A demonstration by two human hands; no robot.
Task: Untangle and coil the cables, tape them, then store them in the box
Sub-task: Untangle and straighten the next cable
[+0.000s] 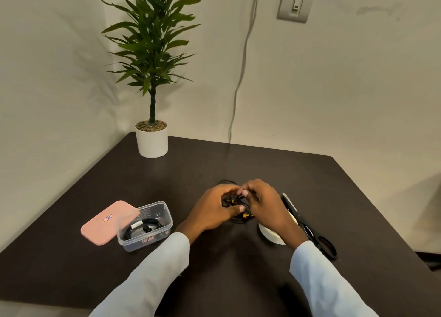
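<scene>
A bundle of thin black cable (235, 201) with yellow and red plugs sits between my two hands at the middle of the dark table. My left hand (212, 211) grips the bundle from the left. My right hand (265, 202) pinches it from the right with the fingertips. A clear plastic box (145, 226) stands to the left, with one coiled black cable (143, 228) taped in white inside it. Its pink lid (106, 222) lies beside it on the left. A white tape roll (270, 234) lies under my right wrist, partly hidden.
Black scissors (307, 226) lie to the right of my right hand, handles toward me. A potted plant (151, 137) stands at the table's far left corner. A grey cord (238, 82) hangs down the wall behind the table (238, 281).
</scene>
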